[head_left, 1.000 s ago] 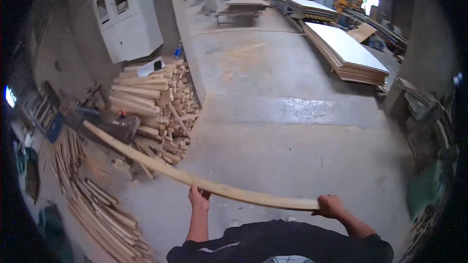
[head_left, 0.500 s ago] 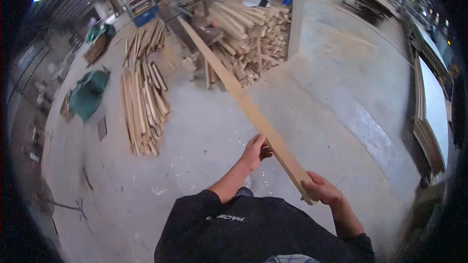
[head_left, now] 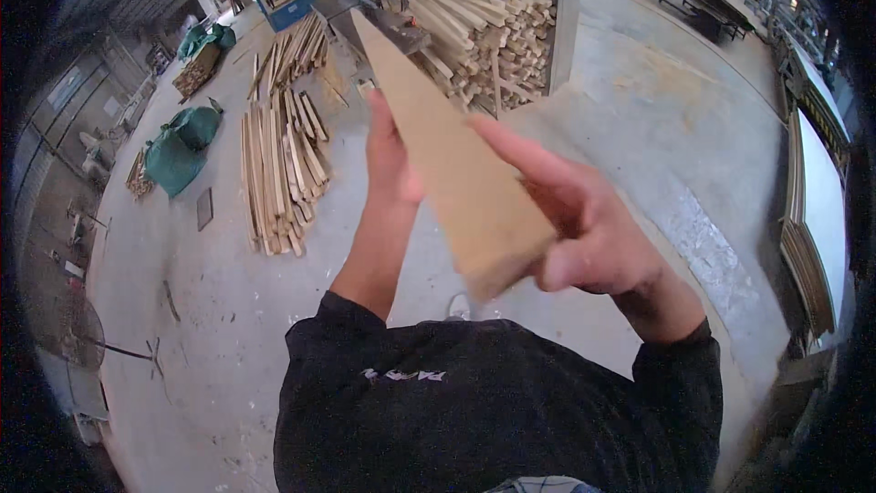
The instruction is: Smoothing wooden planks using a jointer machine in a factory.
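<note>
Timber plank (head_left: 447, 173) runs lengthwise away from the wearer's chest, its near end lifted towards the head camera, perhaps so that its broad face can be looked along. The right hand (head_left: 589, 224), partly curled and blurred, has hold of the right edge by the near end, where a grip should give good control over the tilt. The left hand (head_left: 392, 160) lies against the opposite edge, its fingers pointing up the length; it may be propping the underside, but how far it closes I cannot tell. The plank's far tip overlaps a dark bench (head_left: 408, 36), and contact there is unclear. On the floor, long wooden strips (head_left: 283, 164) lie roughly parallel, likely for easy picking, while sawn lumber (head_left: 484, 32) is heaped beside a wall pillar (head_left: 568, 18), probably for support
</note>
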Demonstrator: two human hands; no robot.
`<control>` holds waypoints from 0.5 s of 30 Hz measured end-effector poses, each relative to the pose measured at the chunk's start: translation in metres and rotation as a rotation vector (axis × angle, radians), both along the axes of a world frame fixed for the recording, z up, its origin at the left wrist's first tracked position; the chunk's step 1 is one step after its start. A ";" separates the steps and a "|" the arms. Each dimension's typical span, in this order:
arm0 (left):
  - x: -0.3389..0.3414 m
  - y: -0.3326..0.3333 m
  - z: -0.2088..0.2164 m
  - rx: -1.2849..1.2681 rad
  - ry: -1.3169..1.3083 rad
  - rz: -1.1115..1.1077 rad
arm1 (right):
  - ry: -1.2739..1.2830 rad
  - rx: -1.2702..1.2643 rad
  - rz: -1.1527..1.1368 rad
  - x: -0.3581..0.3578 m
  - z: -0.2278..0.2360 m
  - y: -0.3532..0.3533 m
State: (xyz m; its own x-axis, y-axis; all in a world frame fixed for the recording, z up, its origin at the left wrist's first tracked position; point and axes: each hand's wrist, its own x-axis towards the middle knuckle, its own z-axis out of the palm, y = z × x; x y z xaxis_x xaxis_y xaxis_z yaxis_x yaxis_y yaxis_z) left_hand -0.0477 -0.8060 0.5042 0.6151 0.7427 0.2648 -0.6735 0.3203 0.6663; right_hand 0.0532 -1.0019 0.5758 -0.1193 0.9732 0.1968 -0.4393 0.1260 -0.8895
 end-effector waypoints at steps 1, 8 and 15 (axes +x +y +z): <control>-0.003 -0.014 0.010 -0.001 0.073 0.071 | -0.019 0.051 0.012 -0.003 0.006 0.004; -0.022 -0.079 0.046 0.240 0.204 0.110 | -0.009 0.170 0.008 -0.012 0.013 0.014; -0.021 -0.069 0.037 0.507 0.287 0.180 | 0.025 0.221 0.040 -0.007 0.013 0.014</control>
